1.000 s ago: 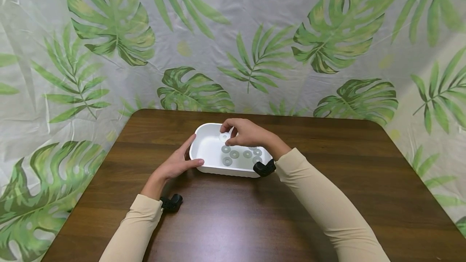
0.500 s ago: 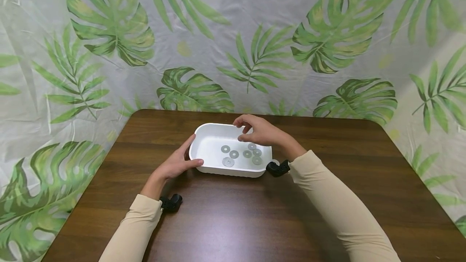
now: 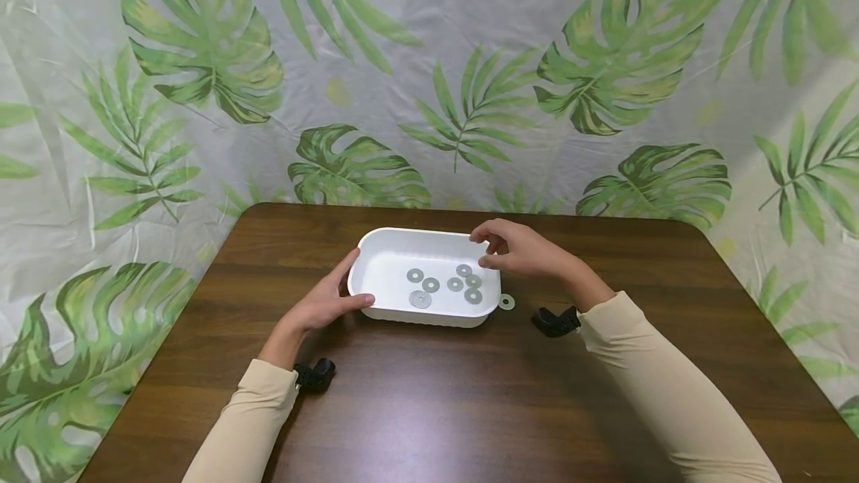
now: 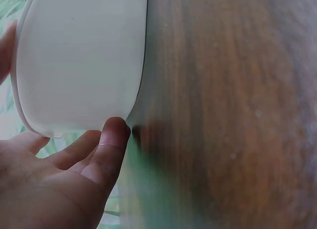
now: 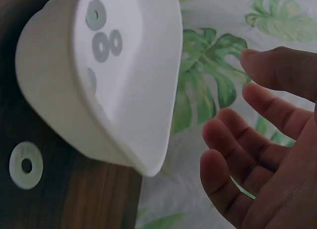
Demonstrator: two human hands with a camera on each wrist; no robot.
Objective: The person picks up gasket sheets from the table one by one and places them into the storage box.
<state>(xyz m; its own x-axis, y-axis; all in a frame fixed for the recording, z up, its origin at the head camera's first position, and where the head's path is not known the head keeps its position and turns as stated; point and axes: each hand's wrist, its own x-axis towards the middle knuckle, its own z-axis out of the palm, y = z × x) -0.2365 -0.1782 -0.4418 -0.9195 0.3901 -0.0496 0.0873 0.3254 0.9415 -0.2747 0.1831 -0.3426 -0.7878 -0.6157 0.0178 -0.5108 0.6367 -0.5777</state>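
Note:
A white rectangular tub [image 3: 379, 267] with rounded corners stands on the table. My left hand [image 3: 325, 300] holds its left end, the thumb at the near rim and the fingers at the far side. Several flat grey washers [image 3: 410, 276] lie spread on the tub's floor. Toward the near side, washers [image 3: 413, 301] seem to overlap. One more washer [image 5: 15, 165] lies on the table beside the tub's right end. My right hand [image 3: 520, 248] hovers over the tub's far right corner, fingers loosely bent, holding nothing; the right wrist view shows its fingers apart from the tub.
The brown wooden table [image 3: 429, 408] reaches back to a leaf-patterned cloth [image 3: 470, 58] that hangs behind it. A black device [image 3: 315, 375] is strapped to the left wrist, and a similar device [image 3: 555, 322] to the right wrist.
My right hand has let go of a washer into the tub and moved right, toward the tub's far right corner. The washer on the table has come into full view. My left hand stays put.

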